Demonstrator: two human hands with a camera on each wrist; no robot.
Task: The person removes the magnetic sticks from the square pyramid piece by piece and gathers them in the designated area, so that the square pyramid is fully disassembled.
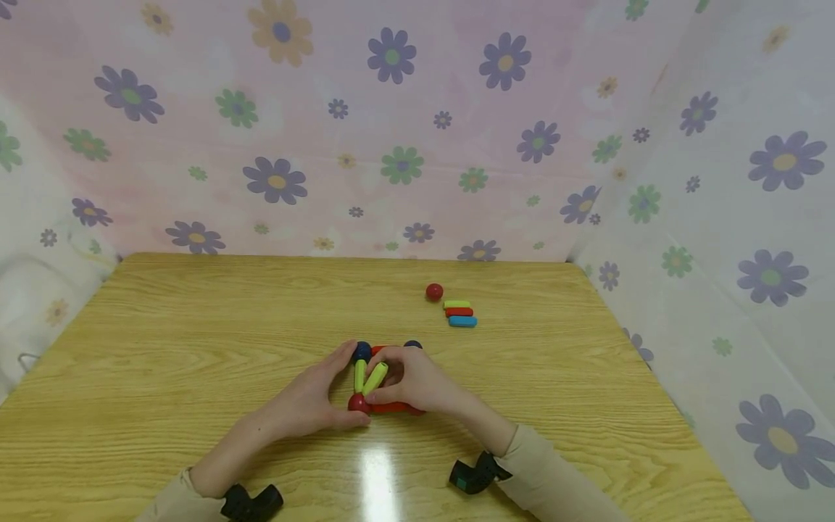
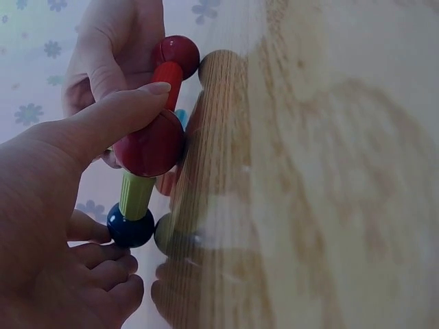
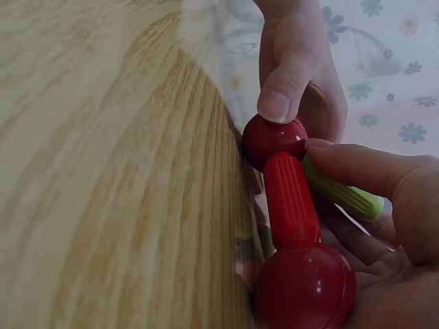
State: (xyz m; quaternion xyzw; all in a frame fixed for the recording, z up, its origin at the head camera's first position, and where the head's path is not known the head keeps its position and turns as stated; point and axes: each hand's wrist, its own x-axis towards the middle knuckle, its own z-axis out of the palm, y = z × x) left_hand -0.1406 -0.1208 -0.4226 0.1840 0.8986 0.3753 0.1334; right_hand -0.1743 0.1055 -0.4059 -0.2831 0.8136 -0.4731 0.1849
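A magnetic ball-and-rod frame lies on the table, built of two dark blue balls, two red balls, red rods and a yellow-green rod (image 1: 359,375). My left hand (image 1: 305,403) holds its left side, thumb at the left red ball (image 2: 149,145) and fingertips by the left blue ball (image 1: 362,351). Between thumb and fingers my right hand (image 1: 422,380) pinches a second yellow-green rod (image 1: 375,378). That rod slants up, its lower end at the left red ball. The front red rod (image 3: 291,200) runs to the right red ball (image 3: 305,286). The right hand hides the frame's right side.
Beyond the frame, to the right, lie a loose red ball (image 1: 434,292) and three rods side by side: yellow-green (image 1: 457,305), red (image 1: 459,312) and blue (image 1: 463,321). Flower-patterned cloth (image 1: 404,116) hangs behind the wooden table (image 1: 228,312) and at its sides.
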